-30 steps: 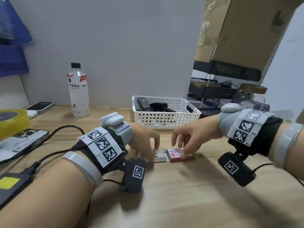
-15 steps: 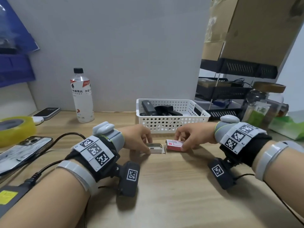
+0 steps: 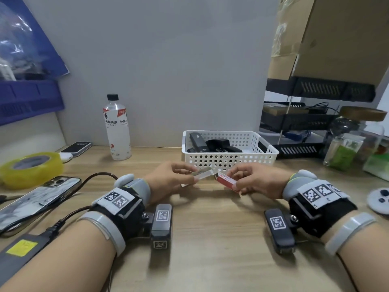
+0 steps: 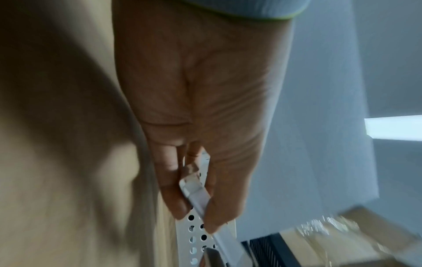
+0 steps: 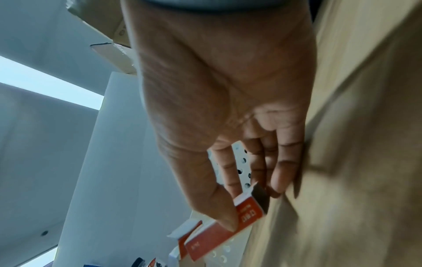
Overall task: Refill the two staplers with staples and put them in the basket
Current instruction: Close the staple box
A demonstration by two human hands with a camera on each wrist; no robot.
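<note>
Two black staplers lie inside the white perforated basket at the back of the desk. In front of the basket my left hand pinches the white inner tray of the staple box above the desk. My right hand pinches the red outer sleeve of the staple box, its open end toward the tray. Tray and sleeve are close together, end to end. Whether staples lie in the tray cannot be made out.
A water bottle stands left of the basket. A yellow tape roll, two phones and a cable lie at the left. Black shelving, jars and a small round object are at the right.
Both hands have lifted the tray and the red sleeve off the desk, tilted toward each other. The head view has risen a little.
</note>
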